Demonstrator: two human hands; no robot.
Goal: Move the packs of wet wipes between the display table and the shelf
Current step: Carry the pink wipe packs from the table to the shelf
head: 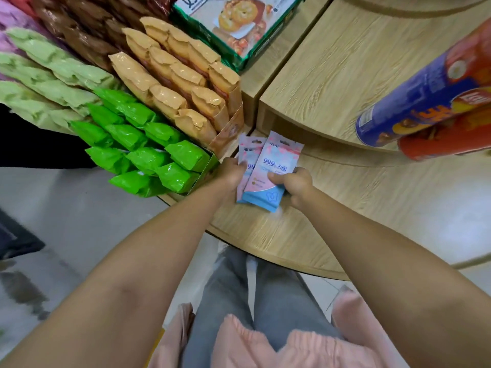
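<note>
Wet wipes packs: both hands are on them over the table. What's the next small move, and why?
Probably slide the front pack left until it squares over the rear pack. They overlap fanned apart, the left hand gripping the rear one and the right hand pinching the front one's lower corner; one squared stack should carry more securely off the table.

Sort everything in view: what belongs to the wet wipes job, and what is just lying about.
Job: front wipes pack, second wipes pack behind it, left hand, right hand, wooden display table.
Lying about: green packets, tan packets, pale green packets, biscuit box, blue can, red can.
</note>
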